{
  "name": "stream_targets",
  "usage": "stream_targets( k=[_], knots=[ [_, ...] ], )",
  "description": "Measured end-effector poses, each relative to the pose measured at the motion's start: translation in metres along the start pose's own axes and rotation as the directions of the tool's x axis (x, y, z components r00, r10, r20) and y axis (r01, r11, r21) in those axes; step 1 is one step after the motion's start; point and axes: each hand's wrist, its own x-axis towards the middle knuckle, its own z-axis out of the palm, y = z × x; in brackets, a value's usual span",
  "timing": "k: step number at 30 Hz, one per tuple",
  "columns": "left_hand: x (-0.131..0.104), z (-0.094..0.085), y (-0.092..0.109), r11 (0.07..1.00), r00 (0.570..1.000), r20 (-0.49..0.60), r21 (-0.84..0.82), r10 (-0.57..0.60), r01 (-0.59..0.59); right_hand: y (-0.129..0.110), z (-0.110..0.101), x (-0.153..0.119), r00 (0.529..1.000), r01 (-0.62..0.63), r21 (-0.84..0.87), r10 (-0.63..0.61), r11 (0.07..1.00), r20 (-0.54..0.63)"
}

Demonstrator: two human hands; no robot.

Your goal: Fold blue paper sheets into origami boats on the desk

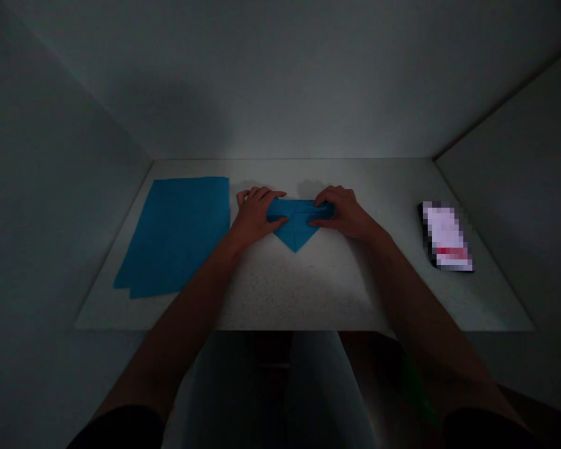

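A folded sheet of blue paper [295, 229] lies on the table in front of me, its pointed end toward me and a straight folded band along its far edge. My left hand [257, 212] grips the paper's left end, thumb on the near side and fingers at the far edge. At the right end my right hand [339, 212] pinches it the same way, with the fingertips curled over the band. A crease runs down the middle to the point. The paper's outer ends are partly hidden under both hands.
Flat blue sheets [180, 231] lie overlapping on the left of the white speckled table [290, 299], my left forearm passing over their near corner. On the right rests a phone [449, 237] with a lit, blurred screen. Walls enclose the table's back and sides.
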Motion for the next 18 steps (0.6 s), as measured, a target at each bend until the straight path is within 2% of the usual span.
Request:
stream_targets(
  k=[7, 12, 18],
  knots=[
    [0.003, -0.004, -0.008, 0.998, 1.000, 0.005, -0.056, 0.014, -0.014, 0.003, -0.001, 0.003, 0.997, 0.072, 0.099, -0.075, 0.992, 0.024],
    [0.006, -0.010, -0.025, 0.993, 0.997, -0.071, -0.112, -0.034, 0.026, 0.008, -0.005, 0.003, 0.996, 0.070, 0.132, -0.077, 0.989, 0.049],
    [0.007, -0.011, -0.042, 0.985, 1.000, 0.018, -0.174, -0.008, 0.011, 0.020, -0.011, 0.000, 1.000, -0.001, 0.100, 0.003, 0.995, -0.022]
  ],
)
